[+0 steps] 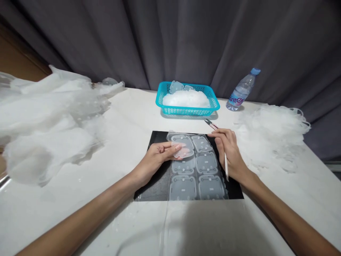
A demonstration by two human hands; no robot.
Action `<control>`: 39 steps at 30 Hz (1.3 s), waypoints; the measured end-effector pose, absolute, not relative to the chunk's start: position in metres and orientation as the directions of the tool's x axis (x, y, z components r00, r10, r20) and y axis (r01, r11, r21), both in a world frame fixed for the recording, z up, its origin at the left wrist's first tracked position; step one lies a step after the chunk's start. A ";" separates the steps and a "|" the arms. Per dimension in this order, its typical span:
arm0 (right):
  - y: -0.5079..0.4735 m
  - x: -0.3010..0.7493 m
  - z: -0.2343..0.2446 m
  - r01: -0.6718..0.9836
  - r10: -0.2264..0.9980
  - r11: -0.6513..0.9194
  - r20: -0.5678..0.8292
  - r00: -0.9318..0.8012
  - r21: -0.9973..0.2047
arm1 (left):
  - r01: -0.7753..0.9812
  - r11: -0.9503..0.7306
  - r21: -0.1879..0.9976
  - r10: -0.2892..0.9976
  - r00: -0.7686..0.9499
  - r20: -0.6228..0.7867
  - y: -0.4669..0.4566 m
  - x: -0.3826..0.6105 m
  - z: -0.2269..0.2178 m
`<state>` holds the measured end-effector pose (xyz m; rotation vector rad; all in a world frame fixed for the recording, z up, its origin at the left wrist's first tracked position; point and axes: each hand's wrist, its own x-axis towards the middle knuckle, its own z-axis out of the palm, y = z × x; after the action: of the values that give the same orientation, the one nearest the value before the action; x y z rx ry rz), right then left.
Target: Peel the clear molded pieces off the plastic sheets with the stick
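A translucent plastic sheet of several moulded rounded pieces (198,170) lies on a black mat (157,185) in the middle of the white table. My left hand (162,154) pinches one loosened translucent piece (183,146) at the sheet's upper left corner. On the sheet's right edge, my right hand (229,151) is closed round a thin pink-handled cutting tool (212,124) whose tip points away from me.
A turquoise basket (186,106) of cut translucent pieces stands behind the mat. A plastic water bottle (241,90) lies at the back right. Heaps of white plastic scrap fill the left side (50,121) and right side (269,133). A grey curtain hangs behind.
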<state>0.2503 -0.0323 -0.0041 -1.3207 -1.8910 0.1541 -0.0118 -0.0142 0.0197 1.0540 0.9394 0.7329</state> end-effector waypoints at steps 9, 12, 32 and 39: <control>-0.030 0.243 -0.020 0.762 0.947 0.290 0.286 -0.144 -0.579 | -0.160 0.329 0.931 0.870 0.435 -0.233 -0.015 -0.010 0.014; -0.031 0.239 -0.015 0.696 0.954 0.282 0.267 -0.133 -0.661 | -0.196 0.314 0.929 0.882 0.422 -0.209 -0.014 -0.009 0.011; -0.038 0.228 0.015 0.111 0.956 0.181 0.148 -0.255 -0.977 | -0.111 0.372 0.922 0.857 0.422 -0.295 -0.024 0.004 0.010; -0.035 0.232 0.020 0.154 0.933 0.113 0.052 -0.355 -0.982 | -0.124 0.365 0.923 0.847 0.455 -0.274 -0.023 0.007 0.010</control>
<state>0.2315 -0.0352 0.0196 -1.0811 -1.6420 1.3139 0.0068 -0.0228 0.0096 0.9995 0.8824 0.7417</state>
